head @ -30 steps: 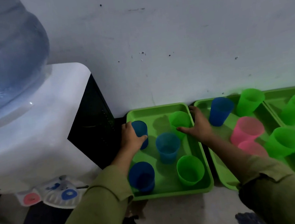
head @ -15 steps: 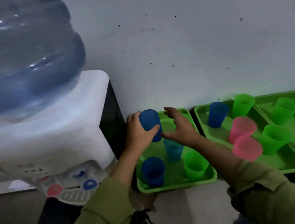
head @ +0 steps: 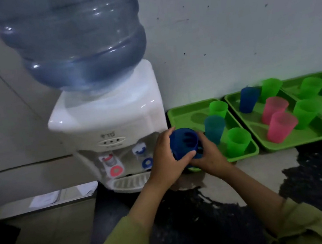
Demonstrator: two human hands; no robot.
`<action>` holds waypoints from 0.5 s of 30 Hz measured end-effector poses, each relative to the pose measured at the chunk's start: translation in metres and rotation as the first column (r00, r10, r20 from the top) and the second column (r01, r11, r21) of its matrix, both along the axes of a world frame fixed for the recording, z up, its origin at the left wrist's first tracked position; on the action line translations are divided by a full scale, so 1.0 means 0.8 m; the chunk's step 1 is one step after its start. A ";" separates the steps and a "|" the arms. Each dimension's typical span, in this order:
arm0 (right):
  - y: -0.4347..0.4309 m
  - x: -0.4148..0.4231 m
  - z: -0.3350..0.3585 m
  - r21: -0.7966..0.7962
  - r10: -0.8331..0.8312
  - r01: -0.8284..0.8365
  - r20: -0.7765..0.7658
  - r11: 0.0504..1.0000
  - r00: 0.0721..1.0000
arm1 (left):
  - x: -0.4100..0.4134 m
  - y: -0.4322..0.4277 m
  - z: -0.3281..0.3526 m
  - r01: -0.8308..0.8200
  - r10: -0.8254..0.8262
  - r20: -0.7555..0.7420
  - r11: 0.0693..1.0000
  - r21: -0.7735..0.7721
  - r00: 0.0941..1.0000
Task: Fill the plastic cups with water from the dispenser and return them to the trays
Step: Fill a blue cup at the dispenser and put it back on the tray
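You hold the blue cup [head: 183, 142] in both hands just to the right of the dispenser [head: 111, 124], level with its taps and not yet under either of them. Your left hand [head: 167, 158] grips the cup's side nearest the dispenser, thumb curled across the front. Your right hand [head: 208, 156] wraps the side away from the dispenser, and its fingers [head: 188, 138] show as dark bars through the cup's wall. The cup's mouth tips toward you.

Of the two taps, the blue tap [head: 147, 163] on the dispenser's right is the closer one to the cup, and the red tap [head: 115, 170] sits to its left, above the white drip tray [head: 131, 183]. The big water bottle [head: 78, 40] stands upside down on top of the dispenser.

Right of the dispenser, almost against its side, lies a green tray [head: 183, 112] with a teal cup [head: 214, 127] and two green cups [head: 238, 141] standing upright. Farther right again a second tray [head: 303, 139] carries two pink cups [head: 281, 126] among others.
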State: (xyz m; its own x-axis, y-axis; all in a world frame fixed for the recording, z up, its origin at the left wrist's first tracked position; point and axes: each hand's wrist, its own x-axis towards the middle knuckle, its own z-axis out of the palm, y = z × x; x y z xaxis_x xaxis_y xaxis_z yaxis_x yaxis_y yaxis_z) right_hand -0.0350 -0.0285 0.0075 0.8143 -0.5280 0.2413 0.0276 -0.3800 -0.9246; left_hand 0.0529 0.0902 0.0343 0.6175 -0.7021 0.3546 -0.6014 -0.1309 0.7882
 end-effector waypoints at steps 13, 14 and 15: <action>0.164 0.045 -0.062 0.122 0.061 -0.040 -0.168 0.992 0.984 | 0.045 0.163 -0.084 -0.101 0.121 -0.332 0.992 0.078 0.936; 0.167 0.049 -0.064 0.117 0.104 -0.081 -0.208 0.990 0.973 | 0.049 0.169 -0.089 -0.132 0.155 -0.344 0.987 0.088 0.926; 0.169 0.054 -0.066 0.113 0.158 -0.133 -0.246 0.985 0.956 | 0.055 0.175 -0.093 -0.168 0.192 -0.361 0.981 0.097 0.913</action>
State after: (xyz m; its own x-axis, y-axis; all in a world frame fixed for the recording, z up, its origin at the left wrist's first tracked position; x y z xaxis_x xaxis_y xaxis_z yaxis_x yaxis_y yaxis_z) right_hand 0.0086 0.1067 -0.0457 0.9118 -0.4096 -0.0276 -0.1633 -0.3003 -0.9398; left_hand 0.0970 0.2305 -0.0398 0.8139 -0.5798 0.0380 -0.2333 -0.2663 0.9352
